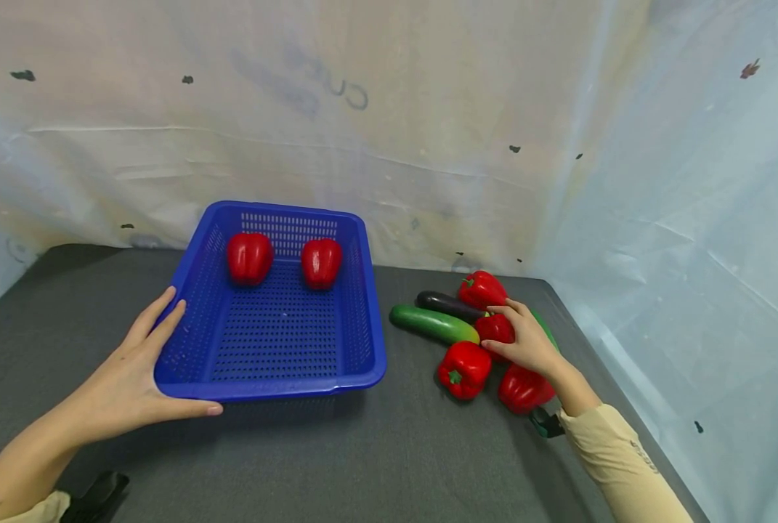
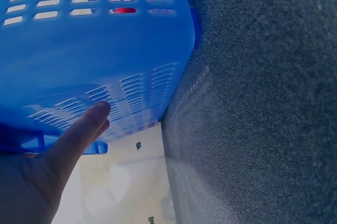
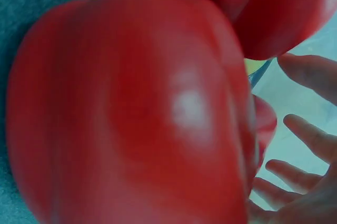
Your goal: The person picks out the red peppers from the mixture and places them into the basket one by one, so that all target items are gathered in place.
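My left hand (image 1: 130,370) rests on the near left corner of a blue plastic basket (image 1: 269,389), fingers straight at the left rim and thumb along the front. In the left wrist view, the thumb (image 2: 79,134) lies against the basket's slotted outer wall (image 2: 95,50). Two red bell peppers (image 1: 250,258) sit inside, toward the back. At the right, my right hand (image 1: 526,338) reaches over a red bell pepper (image 1: 493,330), thumb and forefinger on either side of it. The right wrist view shows its fingers (image 3: 310,134) spread, beyond a large red pepper (image 3: 131,113) in front.
Around the right hand lie a green cucumber (image 1: 431,324), a dark eggplant (image 1: 447,305) and more red peppers (image 1: 465,370). Another green vegetable (image 1: 545,330) is partly hidden behind the hand. Plastic sheeting (image 1: 428,145) hangs behind the grey table (image 1: 402,450) and along its right side.
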The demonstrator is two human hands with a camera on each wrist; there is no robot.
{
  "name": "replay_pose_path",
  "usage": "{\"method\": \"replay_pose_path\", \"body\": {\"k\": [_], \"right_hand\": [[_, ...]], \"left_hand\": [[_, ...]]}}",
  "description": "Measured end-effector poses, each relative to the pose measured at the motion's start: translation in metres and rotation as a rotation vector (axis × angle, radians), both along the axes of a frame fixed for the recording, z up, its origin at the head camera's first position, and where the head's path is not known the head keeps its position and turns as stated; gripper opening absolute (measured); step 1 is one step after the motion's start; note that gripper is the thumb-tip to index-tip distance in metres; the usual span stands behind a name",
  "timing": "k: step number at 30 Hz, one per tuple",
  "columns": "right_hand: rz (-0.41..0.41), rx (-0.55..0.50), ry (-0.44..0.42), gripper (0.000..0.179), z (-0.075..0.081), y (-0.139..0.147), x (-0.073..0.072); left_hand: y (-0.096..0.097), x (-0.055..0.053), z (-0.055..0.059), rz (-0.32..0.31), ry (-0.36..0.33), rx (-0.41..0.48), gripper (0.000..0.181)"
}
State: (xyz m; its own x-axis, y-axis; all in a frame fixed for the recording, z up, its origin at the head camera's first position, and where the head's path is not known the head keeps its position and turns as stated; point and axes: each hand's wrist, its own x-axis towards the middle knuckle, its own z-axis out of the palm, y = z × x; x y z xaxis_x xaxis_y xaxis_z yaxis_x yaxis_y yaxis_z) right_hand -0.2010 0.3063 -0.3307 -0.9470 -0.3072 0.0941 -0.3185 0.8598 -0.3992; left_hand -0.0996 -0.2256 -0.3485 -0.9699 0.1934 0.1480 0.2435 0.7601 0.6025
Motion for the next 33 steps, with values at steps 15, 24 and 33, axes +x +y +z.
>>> {"method": "replay_pose_path", "body": {"k": [15,24,33], "right_hand": [[-0.017,0.033,-0.036,0.066,-0.006,0.012,0.002],[0.018,0.05,-0.046,0.08,-0.009,0.012,0.0],[0.024,0.073,-0.052,0.085,-0.009,0.011,-0.001]], "left_hand": [[0.0,0.001,0.001,-0.004,0.002,0.0,0.135],[0.0,0.001,0.0,-0.006,-0.011,-0.004,0.134],[0.001,0.001,0.001,0.005,-0.014,-0.01,0.135]]}}
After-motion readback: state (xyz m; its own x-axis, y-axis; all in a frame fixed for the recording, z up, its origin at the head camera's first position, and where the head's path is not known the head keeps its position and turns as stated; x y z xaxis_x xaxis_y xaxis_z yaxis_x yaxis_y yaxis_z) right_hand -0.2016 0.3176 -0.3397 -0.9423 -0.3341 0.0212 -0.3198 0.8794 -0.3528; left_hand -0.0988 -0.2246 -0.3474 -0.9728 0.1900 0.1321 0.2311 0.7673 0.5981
